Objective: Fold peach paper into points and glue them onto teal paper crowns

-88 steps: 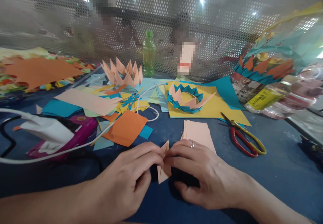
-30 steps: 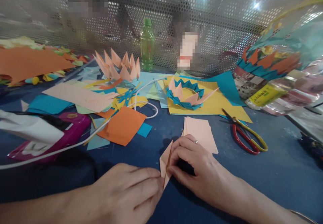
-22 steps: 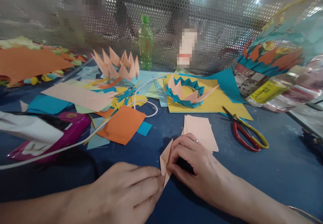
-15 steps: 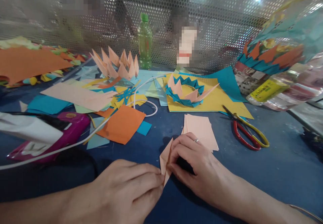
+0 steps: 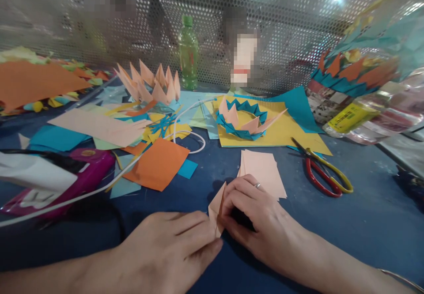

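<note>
The left hand (image 5: 177, 245), fingers together and barely bent, pinches the lower end of a folded pink paper (image 5: 216, 208); it lies palm down, its forearm coming in from the lower left. The right hand (image 5: 256, 214), curled and arched above the table (image 5: 364, 236), grips the paper's right edge between thumb and fingertips. The paper stands between them, just short of a stack of pink sheets (image 5: 263, 175); farther off sits a blue paper ring (image 5: 245, 133).
</note>
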A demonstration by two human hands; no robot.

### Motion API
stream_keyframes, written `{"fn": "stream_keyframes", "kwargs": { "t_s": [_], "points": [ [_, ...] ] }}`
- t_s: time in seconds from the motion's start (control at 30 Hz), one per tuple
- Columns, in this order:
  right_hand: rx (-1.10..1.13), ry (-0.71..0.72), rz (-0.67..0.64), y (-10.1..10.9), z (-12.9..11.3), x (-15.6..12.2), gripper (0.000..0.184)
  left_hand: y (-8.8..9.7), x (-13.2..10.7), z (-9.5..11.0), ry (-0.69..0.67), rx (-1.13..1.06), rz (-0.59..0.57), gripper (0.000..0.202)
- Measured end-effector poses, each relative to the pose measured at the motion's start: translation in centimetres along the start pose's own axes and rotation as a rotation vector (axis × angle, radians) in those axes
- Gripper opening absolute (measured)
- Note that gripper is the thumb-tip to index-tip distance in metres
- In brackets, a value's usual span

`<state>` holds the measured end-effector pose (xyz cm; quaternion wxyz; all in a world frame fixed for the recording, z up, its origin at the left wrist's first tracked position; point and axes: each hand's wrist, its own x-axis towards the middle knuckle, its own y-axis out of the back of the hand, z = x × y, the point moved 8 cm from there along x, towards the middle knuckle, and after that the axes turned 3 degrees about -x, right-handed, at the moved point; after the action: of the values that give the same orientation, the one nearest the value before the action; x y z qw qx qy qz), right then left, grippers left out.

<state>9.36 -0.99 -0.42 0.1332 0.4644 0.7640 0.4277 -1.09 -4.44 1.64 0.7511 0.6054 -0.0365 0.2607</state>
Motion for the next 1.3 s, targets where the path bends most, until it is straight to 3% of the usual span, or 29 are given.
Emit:
{"fn": "stream_keyframes", "kwargs": {
  "t_s": [0.1, 0.23, 0.67, 1.03, 1.3],
  "points": [
    [0.001, 0.001, -0.013, 0.0, 0.0, 0.0, 0.016, 1.2, 0.4, 0.5, -0.050, 0.074, 0.176, 0.051],
    [0.018, -0.005, -0.015, 0.1, -0.1, 0.1, 0.017, 1.6, 0.2, 0.7, -0.041, 0.138, 0.250, 0.045],
    [0.059, -0.122, 0.015, 0.0, 1.3, -0.3, 0.017, 1.3, -0.8, 1.2, -0.015, 0.214, 0.240, 0.040],
    [0.036, -0.128, -0.008, -0.2, 1.5, -0.1, 0.016, 1.0, -1.0, 1.5, -0.097, 0.270, 0.187, 0.023],
    [0.084, -0.191, 0.000, 0.1, 1.3, 0.0, 0.016, 1.2, -0.9, 1.3, -0.107, 0.262, 0.205, 0.026]
  ]
}}
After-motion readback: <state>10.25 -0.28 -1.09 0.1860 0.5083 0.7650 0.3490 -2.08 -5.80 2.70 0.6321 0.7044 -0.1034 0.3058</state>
